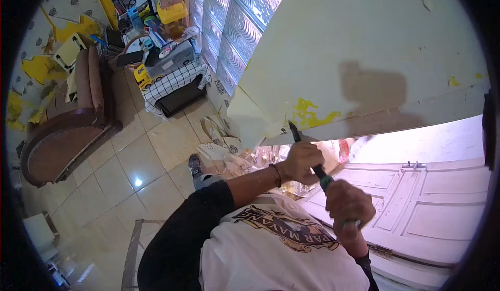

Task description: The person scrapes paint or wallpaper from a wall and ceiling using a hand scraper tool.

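Note:
Both my hands grip one long scraping tool (297, 134) with a dark blade and a green-and-black handle. My left hand (302, 162), a dark band at its wrist, wraps around the shaft near the blade. Behind it, my right hand (349, 203) closes around the handle end. The blade tip meets or lies very close to the lower part of a cream-covered wall (351, 29). Just beside the tip, a ragged bright yellow patch (312, 113) shows through the cream covering. A loose pale flap of the covering (247, 119) hangs at the wall's left corner.
Glass blocks (240, 21) adjoin the wall. A cloth-covered table (175, 86) holds toys and containers. A brown sofa (70, 123) stands left. Torn scraps (238, 162) litter the tiled floor (140, 166). A metal frame (133, 252) is at lower left, white panelled doors (414, 197) at right.

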`<state>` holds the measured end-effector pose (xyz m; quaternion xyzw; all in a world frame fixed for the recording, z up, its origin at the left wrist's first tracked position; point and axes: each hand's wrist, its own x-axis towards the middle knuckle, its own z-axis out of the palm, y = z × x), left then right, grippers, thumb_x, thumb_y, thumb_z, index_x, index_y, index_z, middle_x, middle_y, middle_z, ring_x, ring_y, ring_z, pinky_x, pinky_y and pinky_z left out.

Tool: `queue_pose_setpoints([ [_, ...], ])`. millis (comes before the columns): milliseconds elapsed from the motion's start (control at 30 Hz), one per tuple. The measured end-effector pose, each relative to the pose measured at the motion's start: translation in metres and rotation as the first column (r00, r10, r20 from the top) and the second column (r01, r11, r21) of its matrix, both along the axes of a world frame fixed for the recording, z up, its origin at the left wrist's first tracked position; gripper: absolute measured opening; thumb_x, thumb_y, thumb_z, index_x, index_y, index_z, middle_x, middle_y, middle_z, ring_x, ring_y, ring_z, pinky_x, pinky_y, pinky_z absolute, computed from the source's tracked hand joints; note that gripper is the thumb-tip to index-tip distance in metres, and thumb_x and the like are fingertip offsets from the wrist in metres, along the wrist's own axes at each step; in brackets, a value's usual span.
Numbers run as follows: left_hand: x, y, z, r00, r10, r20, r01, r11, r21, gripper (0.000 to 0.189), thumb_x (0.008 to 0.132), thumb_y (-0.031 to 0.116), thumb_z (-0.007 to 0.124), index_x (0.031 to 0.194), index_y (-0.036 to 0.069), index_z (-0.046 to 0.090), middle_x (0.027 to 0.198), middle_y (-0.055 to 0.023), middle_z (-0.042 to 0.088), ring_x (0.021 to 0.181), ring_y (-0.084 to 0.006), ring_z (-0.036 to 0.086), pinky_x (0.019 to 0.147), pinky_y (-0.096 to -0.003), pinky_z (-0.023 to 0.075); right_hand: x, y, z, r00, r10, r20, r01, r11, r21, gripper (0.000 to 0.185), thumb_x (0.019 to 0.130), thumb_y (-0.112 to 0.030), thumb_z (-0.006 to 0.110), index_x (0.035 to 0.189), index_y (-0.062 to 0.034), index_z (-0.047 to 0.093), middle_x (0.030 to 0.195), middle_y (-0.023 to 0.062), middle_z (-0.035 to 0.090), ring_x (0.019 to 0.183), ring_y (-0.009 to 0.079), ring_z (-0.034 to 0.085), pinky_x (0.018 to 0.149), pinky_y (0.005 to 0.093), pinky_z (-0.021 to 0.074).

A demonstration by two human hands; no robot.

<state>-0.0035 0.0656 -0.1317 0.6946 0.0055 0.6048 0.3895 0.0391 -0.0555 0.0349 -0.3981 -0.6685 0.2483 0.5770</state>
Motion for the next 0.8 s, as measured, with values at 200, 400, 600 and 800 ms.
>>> queue_pose_setpoints([
  [200, 0.002, -0.012, 0.004, 0.998, -0.051, 0.044, 0.053, 0.998, -0.039, 0.022, 0.065, 0.02, 0.073, 0.071, 0.011, 0.053, 0.065, -0.0056, 0.052, 0.057, -0.0283, 0.053, 0.051, -0.0412, 0.039, -0.007, 0.0, 0.01, 0.999, -0.025, 0.037, 0.025, 1.0, -0.007, 0.044, 0.096, -0.039, 0.061, 0.075, -0.0013, 0.056, 0.06, 0.0075, 0.056, 0.053, 0.0241, 0.057, 0.052, 0.0383, 0.0475],
  [400, -0.005, -0.01, -0.001, 0.999, -0.045, 0.001, 0.045, 0.998, -0.05, 0.019, 0.068, 0.017, 0.07, 0.069, 0.01, 0.053, 0.061, -0.0061, 0.05, 0.053, -0.0279, 0.052, 0.05, -0.0393, 0.0398, -0.008, 0.002, 0.0, 0.997, -0.073, 0.009, 0.073, 0.997, -0.028, 0.04, 0.095, -0.034, 0.063, 0.072, -0.001, 0.056, 0.061, 0.0079, 0.057, 0.053, 0.024, 0.057, 0.053, 0.0377, 0.0481],
  [600, -0.008, 0.005, -0.045, 0.991, -0.024, -0.13, 0.01, 0.994, -0.106, 0.021, 0.063, 0.02, 0.072, 0.07, 0.011, 0.054, 0.063, -0.0054, 0.054, 0.058, -0.0301, 0.056, 0.055, -0.0402, 0.043, 0.009, 0.01, -0.042, 0.998, -0.061, -0.024, 0.06, 0.996, -0.068, 0.032, 0.094, -0.022, 0.057, 0.071, -0.0008, 0.054, 0.064, 0.0091, 0.057, 0.057, 0.0257, 0.058, 0.06, 0.0411, 0.0489],
  [800, -0.005, -0.001, -0.027, 0.997, -0.063, -0.039, 0.062, 0.998, -0.031, 0.018, 0.07, 0.021, 0.071, 0.067, 0.011, 0.056, 0.062, -0.0048, 0.054, 0.054, -0.0283, 0.052, 0.052, -0.0383, 0.0413, 0.005, -0.002, -0.027, 1.0, 0.023, -0.02, -0.023, 0.999, -0.035, 0.029, 0.093, -0.021, 0.058, 0.072, -0.0021, 0.053, 0.066, 0.009, 0.058, 0.059, 0.0254, 0.057, 0.063, 0.0398, 0.049],
])
